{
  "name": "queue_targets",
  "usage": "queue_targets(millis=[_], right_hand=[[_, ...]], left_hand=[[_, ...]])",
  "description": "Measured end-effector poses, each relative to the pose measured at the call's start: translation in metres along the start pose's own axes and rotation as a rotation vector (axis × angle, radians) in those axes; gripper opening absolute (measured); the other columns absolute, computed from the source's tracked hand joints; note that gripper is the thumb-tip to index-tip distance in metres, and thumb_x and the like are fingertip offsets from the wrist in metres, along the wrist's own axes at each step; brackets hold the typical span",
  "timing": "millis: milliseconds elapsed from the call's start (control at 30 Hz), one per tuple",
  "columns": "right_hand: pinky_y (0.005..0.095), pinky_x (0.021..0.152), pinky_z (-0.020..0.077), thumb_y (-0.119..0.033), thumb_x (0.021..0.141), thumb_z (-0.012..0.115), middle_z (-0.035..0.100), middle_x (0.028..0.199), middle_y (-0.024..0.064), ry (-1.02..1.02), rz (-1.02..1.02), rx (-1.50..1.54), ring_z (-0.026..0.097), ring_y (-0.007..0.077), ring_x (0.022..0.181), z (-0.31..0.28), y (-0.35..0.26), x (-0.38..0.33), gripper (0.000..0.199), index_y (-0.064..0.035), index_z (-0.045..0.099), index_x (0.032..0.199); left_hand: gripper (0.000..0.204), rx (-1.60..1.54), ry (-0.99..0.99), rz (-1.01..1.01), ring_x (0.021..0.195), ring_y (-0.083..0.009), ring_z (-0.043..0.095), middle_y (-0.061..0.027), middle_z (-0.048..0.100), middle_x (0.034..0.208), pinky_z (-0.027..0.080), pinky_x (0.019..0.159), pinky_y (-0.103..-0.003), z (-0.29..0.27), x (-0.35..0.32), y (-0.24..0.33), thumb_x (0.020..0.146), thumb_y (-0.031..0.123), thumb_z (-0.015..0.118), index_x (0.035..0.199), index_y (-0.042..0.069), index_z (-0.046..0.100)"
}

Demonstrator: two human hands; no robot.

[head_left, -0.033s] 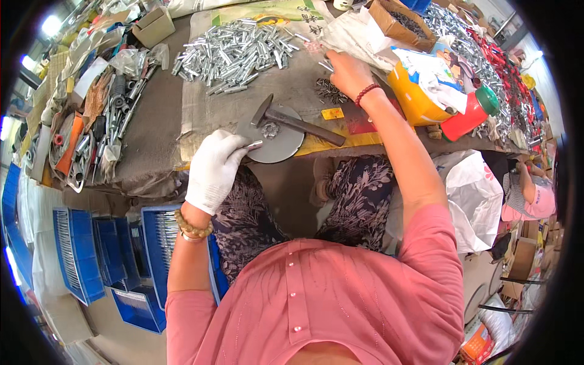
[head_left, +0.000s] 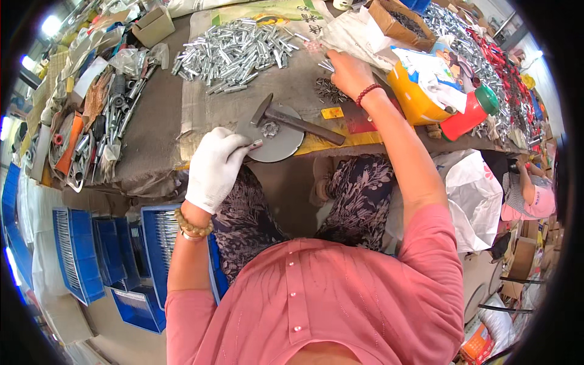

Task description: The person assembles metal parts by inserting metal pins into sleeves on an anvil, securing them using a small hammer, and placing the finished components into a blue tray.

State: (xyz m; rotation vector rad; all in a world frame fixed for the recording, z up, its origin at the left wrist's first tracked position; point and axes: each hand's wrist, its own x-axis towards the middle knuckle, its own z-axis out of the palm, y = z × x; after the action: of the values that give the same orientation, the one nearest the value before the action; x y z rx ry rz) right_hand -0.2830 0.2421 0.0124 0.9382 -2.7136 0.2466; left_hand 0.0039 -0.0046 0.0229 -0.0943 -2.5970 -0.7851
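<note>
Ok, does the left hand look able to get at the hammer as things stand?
Probably yes: the gloved left hand sits close by the hammer, which lies over the grey disc with its handle apparently uncovered. The small metal piece it holds may hinder the grip.

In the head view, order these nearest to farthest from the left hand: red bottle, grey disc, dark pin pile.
From the left hand:
1. Grey disc, just right
2. Dark pin pile, farther right, beyond the disc
3. Red bottle, farthest right
</note>
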Motion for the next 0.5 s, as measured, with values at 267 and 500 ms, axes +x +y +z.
queue_targets(millis=[267,500], right_hand=[[0.0416,0.078,0.0559,-0.012,0.085,0.07,0.072,0.094,0.0148,0.169,0.007,0.473,0.07,0.0316,0.085,-0.046,-0.042,-0.035,0.031,-0.0032,0.067,0.115],[0.0363,0.074,0.0547,-0.005,0.084,0.071,0.071,0.091,0.0136,-0.078,-0.054,0.972,0.069,0.0276,0.079,-0.039,-0.128,-0.109,0.018,-0.0025,0.069,0.102]], left_hand=[[0.011,0.011,0.007,-0.04,0.094,-0.033,0.065,-0.0123,0.066,0.093,0.052,0.084,-0.041,0.012,0.003,-0.002,0.087,0.017,0.078,0.093,0.007,0.076],[0.01,-0.074,0.045,-0.05,0.092,-0.0325,0.064,-0.0115,0.064,0.089,0.051,0.082,-0.042,0.014,-0.003,-0.004,0.087,0.018,0.078,0.091,0.008,0.077]])
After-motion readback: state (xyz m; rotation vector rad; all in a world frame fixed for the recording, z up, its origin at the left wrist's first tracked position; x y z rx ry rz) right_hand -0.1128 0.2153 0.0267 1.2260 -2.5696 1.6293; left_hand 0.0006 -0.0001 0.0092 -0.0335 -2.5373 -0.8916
